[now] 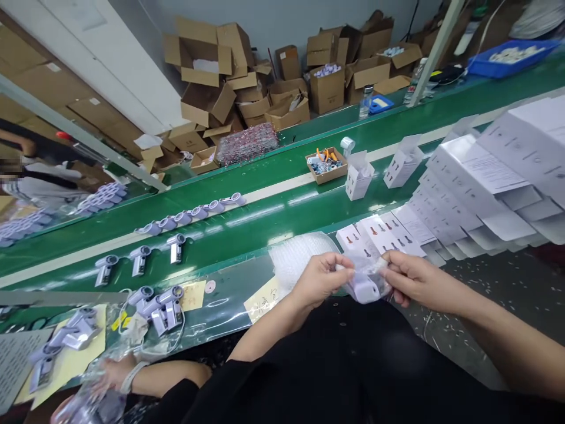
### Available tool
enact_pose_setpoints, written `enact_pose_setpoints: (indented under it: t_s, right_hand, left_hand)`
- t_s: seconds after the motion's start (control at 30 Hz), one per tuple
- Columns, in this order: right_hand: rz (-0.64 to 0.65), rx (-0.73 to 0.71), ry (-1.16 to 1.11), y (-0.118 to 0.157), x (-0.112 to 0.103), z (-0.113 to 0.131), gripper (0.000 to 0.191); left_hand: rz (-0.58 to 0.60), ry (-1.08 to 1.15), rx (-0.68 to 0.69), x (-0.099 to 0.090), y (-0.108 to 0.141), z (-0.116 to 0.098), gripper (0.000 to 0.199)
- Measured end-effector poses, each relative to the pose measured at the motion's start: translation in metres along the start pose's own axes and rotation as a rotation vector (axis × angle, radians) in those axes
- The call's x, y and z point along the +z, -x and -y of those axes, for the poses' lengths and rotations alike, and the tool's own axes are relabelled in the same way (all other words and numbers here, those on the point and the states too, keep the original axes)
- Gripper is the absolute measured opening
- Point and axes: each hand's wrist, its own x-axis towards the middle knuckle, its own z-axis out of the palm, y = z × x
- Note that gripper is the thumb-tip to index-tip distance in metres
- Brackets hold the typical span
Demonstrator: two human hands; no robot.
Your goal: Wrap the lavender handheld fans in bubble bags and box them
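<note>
Near left, a co-worker's hand (115, 372) is half lost in crinkled plastic (95, 403), contents hard to make out. Rightward, green belt (238, 238) stretches from the lilac devices (140, 261) towards the bubble wrap (302, 256). Here's the left hand (320, 277), fingers pinching a clear bag's (359, 266) left side; the lilac piece (365, 290) sits inside, partly veiled, by the bench's (225, 297) near edge. The right hand's (408, 277) fingers pinch the other side, and white boxes (481, 171) run out of frame.

At twelve o'clock we see open brown cardboard boxes (328, 94) heaped against a pale grey-blue wall (282, 23). Light glints off our long, glossy green work surface (265, 218), and pale scraps litter the dark grey floor (481, 324) at four o'clock.
</note>
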Motion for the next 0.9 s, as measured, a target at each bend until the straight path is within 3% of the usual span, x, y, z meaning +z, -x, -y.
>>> enact_pose_setpoints:
  t_s: [0.07,0.13,0.2,0.23,0.3,0.37,0.4,0.47,0.5,0.53,0.57,0.63,0.7,0.77,0.83,0.9]
  right_hand:
    - [-0.034,-0.037,-0.114,-0.002,-0.002,0.011,0.027]
    - [-0.060,-0.093,-0.262,-0.011,0.003,0.020,0.029]
    - [-0.019,-0.144,-0.404,-0.019,0.009,0.027,0.031]
    - [0.022,-0.161,-0.444,-0.022,0.011,0.028,0.032]
    - [0.074,-0.185,-0.458,-0.022,0.009,0.020,0.032]
    - [-0.108,-0.173,-0.428,-0.014,-0.002,-0.008,0.033]
    - [-0.307,-0.144,-0.408,-0.010,-0.009,-0.030,0.036]
    - [-0.786,0.062,-0.234,-0.003,-0.020,-0.084,0.052]
    - [-0.876,0.208,-0.091,-0.003,-0.021,-0.112,0.063]
    - [-0.872,0.303,0.014,-0.004,-0.020,-0.138,0.067]
    - [-0.853,0.334,0.085,-0.008,-0.016,-0.160,0.062]
    - [-0.908,0.256,0.191,-0.018,-0.003,-0.184,0.040]
    - [-1.078,0.091,0.207,-0.029,0.008,-0.179,0.029]
    - [-1.229,-0.090,0.187,-0.038,0.010,-0.153,0.027]
    - [-1.271,-0.266,0.166,-0.049,0.000,-0.117,0.024]
    - [-1.225,-0.409,0.143,-0.067,-0.016,-0.082,0.021]
  left_hand:
    - [0.000,-0.033,0.194,-0.011,-0.003,-0.008,0.057]
    - [0.073,-0.155,0.386,-0.018,-0.012,-0.011,0.096]
    - [0.158,-0.316,0.480,-0.016,-0.025,-0.006,0.115]
    - [0.170,-0.375,0.489,-0.012,-0.032,-0.001,0.107]
    - [0.119,-0.428,0.478,-0.002,-0.044,0.012,0.069]
    - [0.006,-0.413,0.469,0.003,-0.051,0.026,0.040]
    - [-0.061,-0.376,0.454,0.002,-0.053,0.031,0.035]
    - [-0.193,-0.227,0.375,-0.008,-0.055,0.040,0.033]
    - [-0.251,-0.112,0.314,-0.017,-0.055,0.042,0.032]
    - [-0.298,0.014,0.246,-0.026,-0.055,0.044,0.031]
    - [-0.334,0.130,0.183,-0.036,-0.054,0.045,0.031]
    - [-0.386,0.298,0.102,-0.054,-0.052,0.046,0.033]
    - [-0.414,0.384,0.081,-0.070,-0.048,0.044,0.035]
    - [-0.444,0.422,0.097,-0.082,-0.044,0.043,0.037]
    - [-0.477,0.435,0.118,-0.092,-0.042,0.042,0.037]
    - [-0.514,0.457,0.141,-0.100,-0.044,0.040,0.037]
